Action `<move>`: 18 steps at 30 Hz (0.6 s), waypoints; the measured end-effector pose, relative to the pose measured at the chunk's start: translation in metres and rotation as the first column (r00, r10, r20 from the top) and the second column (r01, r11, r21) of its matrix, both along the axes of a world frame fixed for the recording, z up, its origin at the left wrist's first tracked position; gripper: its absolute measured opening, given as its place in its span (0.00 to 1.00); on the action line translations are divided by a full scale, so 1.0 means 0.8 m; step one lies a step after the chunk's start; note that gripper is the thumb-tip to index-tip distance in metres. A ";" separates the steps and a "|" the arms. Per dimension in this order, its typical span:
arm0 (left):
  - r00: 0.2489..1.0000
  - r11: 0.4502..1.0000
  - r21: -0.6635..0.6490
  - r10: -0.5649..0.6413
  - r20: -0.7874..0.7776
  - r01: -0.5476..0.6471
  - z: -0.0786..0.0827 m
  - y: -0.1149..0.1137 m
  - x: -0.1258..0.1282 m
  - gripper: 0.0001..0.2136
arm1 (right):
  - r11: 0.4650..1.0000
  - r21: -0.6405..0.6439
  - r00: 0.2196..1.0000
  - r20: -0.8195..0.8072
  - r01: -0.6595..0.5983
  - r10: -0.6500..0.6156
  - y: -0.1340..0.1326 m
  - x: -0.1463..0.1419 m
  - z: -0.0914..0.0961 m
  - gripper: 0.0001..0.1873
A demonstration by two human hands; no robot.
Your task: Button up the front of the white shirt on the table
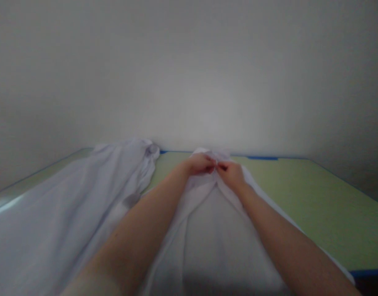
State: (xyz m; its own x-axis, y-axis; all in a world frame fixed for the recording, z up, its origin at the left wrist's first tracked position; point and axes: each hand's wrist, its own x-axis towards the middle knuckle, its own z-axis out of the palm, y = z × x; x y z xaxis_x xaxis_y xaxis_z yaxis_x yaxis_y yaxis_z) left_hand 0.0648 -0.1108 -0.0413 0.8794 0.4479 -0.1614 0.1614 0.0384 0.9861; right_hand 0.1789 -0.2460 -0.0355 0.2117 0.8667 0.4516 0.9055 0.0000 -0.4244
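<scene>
From the head view, your left hand point(200, 164) and right hand point(231, 172) meet near the table's point(315, 205) far edge, both pinching the white garment point(207, 230) that runs toward you. A second white cloth point(68, 205) covers the left side.

fingers point(209, 165) partly buried in white garment point(204, 234) folds, second cloth point(53, 218) cut off by left edge, whole view soft
</scene>
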 end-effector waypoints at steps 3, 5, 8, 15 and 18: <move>0.999 0.998 0.035 -0.053 0.014 0.052 -0.002 0.002 0.000 0.07 | 1.000 0.009 1.000 0.010 0.010 -0.010 0.000 -0.001 0.000 0.13; 0.997 0.997 0.027 -0.079 0.017 0.078 -0.003 0.002 0.000 0.05 | 1.000 0.008 1.000 0.011 0.011 -0.011 0.000 -0.001 0.000 0.14; 0.997 0.997 -0.028 -0.075 0.033 0.075 -0.001 0.000 0.002 0.03 | 1.000 -0.004 1.000 0.005 -0.003 0.003 0.001 0.002 -0.002 0.14; 0.990 0.967 -0.252 0.059 0.129 -0.025 0.010 -0.010 0.006 0.02 | 0.991 0.066 0.990 -0.076 -0.112 0.117 0.004 0.006 -0.006 0.17; 0.990 0.972 -0.227 0.083 0.118 -0.054 0.009 -0.011 0.008 0.06 | 0.988 0.087 0.975 -0.172 -0.130 0.143 0.006 0.007 -0.007 0.15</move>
State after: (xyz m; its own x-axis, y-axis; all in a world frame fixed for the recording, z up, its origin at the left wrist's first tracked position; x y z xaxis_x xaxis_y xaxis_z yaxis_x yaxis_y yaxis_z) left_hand 0.0709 -0.1197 -0.0343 0.8674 0.4733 -0.1537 0.0256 0.2659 0.9636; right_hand 0.1848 -0.2412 -0.0409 0.1763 0.8581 0.4824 0.8052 0.1562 -0.5720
